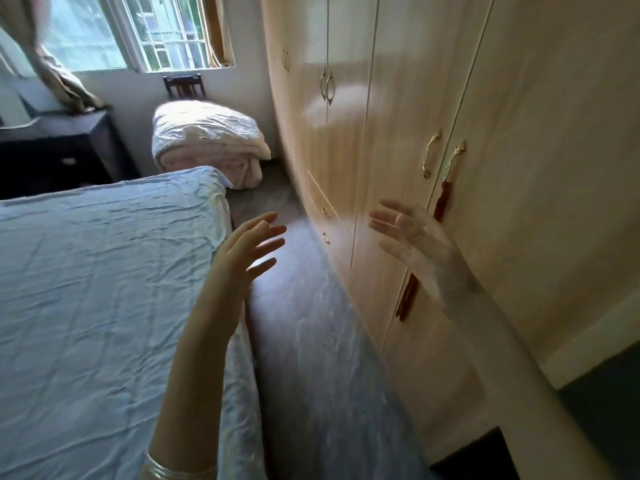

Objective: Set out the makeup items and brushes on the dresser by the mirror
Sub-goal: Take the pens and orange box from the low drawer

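Observation:
No makeup items, brushes or mirror show in the head view. My left hand (247,249) is raised over the gap between the bed and the wardrobe, fingers spread and straight, holding nothing. My right hand (412,242) is raised in front of the wardrobe doors, fingers spread, also empty and blurred by motion. A dark dresser (59,150) stands at the far left under the window, with its top only partly seen.
A bed with a pale blue sheet (104,289) fills the left. A tall light wood wardrobe (450,116) lines the right, with a red tassel (441,202) on one handle. A folded duvet (207,140) sits on a chair by the window. A narrow floor aisle (311,323) runs between.

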